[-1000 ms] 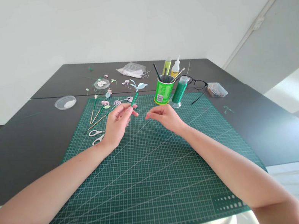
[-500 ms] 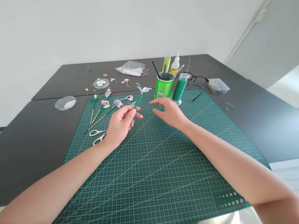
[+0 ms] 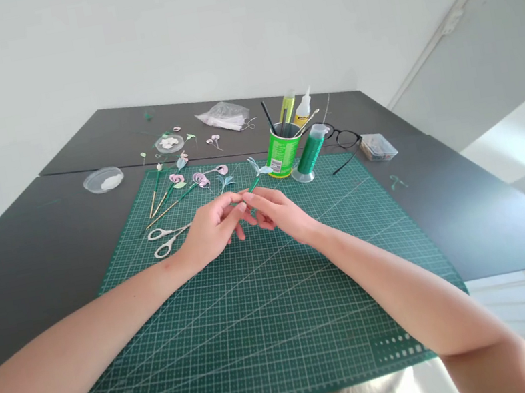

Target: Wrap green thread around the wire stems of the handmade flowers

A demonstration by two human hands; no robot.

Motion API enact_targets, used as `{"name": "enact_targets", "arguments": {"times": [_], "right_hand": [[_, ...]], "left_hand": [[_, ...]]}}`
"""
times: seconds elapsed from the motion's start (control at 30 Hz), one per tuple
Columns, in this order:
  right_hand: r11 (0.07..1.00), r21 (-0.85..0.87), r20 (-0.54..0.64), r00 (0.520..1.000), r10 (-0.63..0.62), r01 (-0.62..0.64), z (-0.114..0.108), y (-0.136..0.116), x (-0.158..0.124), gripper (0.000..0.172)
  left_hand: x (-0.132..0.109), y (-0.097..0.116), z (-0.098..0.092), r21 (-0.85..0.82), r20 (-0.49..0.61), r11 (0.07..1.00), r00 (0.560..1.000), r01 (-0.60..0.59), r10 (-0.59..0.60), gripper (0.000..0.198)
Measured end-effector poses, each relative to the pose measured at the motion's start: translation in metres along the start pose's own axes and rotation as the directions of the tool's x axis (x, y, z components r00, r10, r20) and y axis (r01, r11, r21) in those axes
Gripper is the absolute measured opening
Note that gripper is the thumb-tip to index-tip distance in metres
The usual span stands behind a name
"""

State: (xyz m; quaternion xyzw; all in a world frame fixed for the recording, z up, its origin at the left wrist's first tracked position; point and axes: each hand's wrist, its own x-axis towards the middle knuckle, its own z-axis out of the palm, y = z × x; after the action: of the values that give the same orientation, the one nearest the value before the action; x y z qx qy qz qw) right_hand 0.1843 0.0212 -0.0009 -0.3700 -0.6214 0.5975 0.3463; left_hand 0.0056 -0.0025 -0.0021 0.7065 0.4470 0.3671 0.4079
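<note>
Between my two hands is a small craft flower [image 3: 259, 168] with pale blue petals on a green-wrapped stem, tilted up and away from me. My left hand [image 3: 219, 224] pinches the lower stem between thumb and fingers. Fingers of my right hand [image 3: 278, 212] are closed on the stem just below the petals, touching the left fingertips. The lower end of the stem is hidden by the fingers. White-handled scissors [image 3: 165, 241] lie on the green cutting mat [image 3: 273, 316], their blades partly behind my left hand. Pink and purple craft flowers [image 3: 177, 180] on sticks lie beyond them.
A green can [image 3: 283, 151] holding pens and tools stands behind my right hand, beside a green thread spool [image 3: 310, 151]. Eyeglasses [image 3: 348, 139] and a clear box [image 3: 378, 146] are at right. Shallow dishes [image 3: 103, 180] and a plastic bag [image 3: 224, 115] lie farther back.
My right hand has moved left and closed on the flower's stem, meeting my left hand. The camera view has shifted slightly.
</note>
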Motion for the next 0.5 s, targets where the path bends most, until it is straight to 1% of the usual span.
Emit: {"name": "enact_targets", "arguments": {"times": [0.07,0.13,0.23,0.33,0.43,0.5], "right_hand": [[1.000,-0.026,-0.064,0.998,0.015,-0.017,0.0008,-0.0003,-0.0002,0.042],[1.000,-0.020,-0.102,0.995,0.004,-0.006,0.0010,-0.0011,-0.0006,0.042],[1.000,-0.004,-0.147,0.989,-0.021,0.020,0.0022,-0.0016,-0.0011,0.036],[1.000,0.015,-0.208,0.978,0.006,-0.003,0.0047,-0.0003,-0.0009,0.029],[0.998,0.052,-0.212,0.976,0.046,-0.036,0.0077,0.0002,-0.0006,0.027],[0.996,0.086,-0.199,0.978,0.056,-0.039,0.0092,-0.0006,-0.0007,0.029]], "left_hand": [[-0.0023,0.0020,0.0010,0.071,-0.019,0.997,1.000,-0.015,0.017,0.032],[-0.0030,0.0023,0.0022,0.098,-0.050,0.995,0.998,-0.023,0.028,0.031],[-0.0016,-0.0008,0.0039,0.040,-0.105,0.999,0.994,0.007,-0.003,0.034],[-0.0010,-0.0046,0.0049,-0.014,-0.139,1.000,0.990,0.021,-0.022,0.035],[-0.0028,-0.0043,0.0052,-0.012,-0.140,1.000,0.990,0.013,-0.014,0.031],[-0.0042,-0.0021,0.0051,-0.007,-0.129,1.000,0.992,0.014,-0.015,0.032]]}}
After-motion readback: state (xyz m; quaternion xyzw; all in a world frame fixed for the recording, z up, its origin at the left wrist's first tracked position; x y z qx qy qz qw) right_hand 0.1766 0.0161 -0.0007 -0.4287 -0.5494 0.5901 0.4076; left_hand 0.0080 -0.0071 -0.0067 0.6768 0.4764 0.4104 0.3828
